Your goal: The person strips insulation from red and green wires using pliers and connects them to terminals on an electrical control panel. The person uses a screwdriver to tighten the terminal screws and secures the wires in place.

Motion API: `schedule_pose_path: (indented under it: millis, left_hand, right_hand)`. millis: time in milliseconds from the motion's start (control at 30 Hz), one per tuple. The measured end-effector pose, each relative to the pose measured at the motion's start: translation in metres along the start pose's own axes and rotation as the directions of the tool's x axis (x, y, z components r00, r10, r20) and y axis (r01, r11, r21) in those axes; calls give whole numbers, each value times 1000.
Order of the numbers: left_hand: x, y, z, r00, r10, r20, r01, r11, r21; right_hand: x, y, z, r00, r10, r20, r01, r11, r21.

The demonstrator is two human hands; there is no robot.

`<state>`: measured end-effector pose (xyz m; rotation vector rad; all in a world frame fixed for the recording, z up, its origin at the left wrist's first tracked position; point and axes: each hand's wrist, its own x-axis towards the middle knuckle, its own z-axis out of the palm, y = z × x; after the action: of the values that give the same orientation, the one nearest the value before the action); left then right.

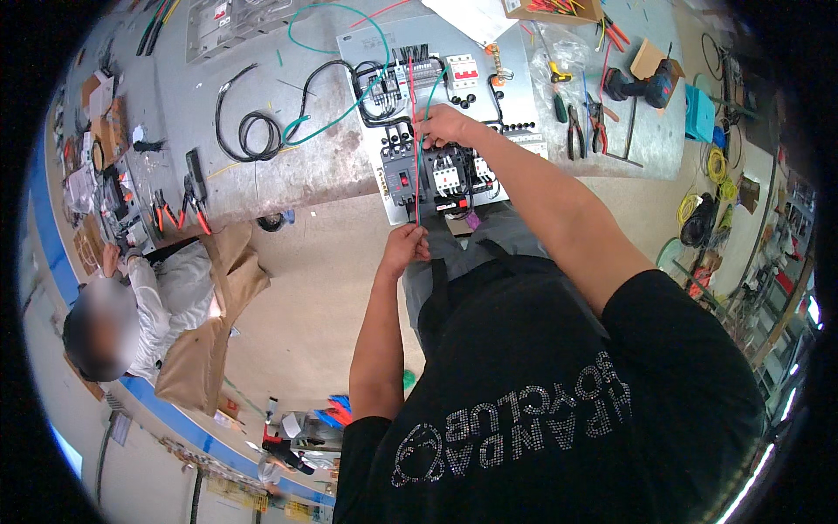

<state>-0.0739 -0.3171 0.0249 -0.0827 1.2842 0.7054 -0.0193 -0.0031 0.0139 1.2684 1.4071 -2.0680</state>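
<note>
The left hand (406,248) pinches the near part of a thin, straight red wire (417,194) over a flat grey metal plate (518,87). Farther off, the right hand (442,127) pinches it too, beside a slim green wire (429,102).

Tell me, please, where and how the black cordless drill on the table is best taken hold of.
The black cordless drill is probably best gripped by its handle, coming from above: it appears to lie on its side, chuck toward the picture's top, with the narrower handle exposed between the bulky base at left and the motor body.
</note>
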Motion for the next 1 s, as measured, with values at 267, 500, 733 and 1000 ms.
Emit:
schedule_pose_path:
  millis: [267, 500, 733, 1000]
  left_hand:
    - [6, -6, -3, 998, 40, 45, -39, 999, -14]
    - [9, -6, -6, 997, 52, 48, -54, 997, 46]
    - [7, -3, -7, 999, 47, 21, -48, 998, 45]
    - [-16, -1, -11, 997, 79, -1, -78, 990, 117]
  right_hand:
    - [3, 5, 4, 998, -48, -34, 49, 999, 5]
    - [14, 13, 3, 997, -50, -51, 52, 998, 36]
    - [20, 3, 6, 990, 17, -139, -4, 995, 95]
    - [19, -33, -15, 989, -32, -144, 65, 969, 237]
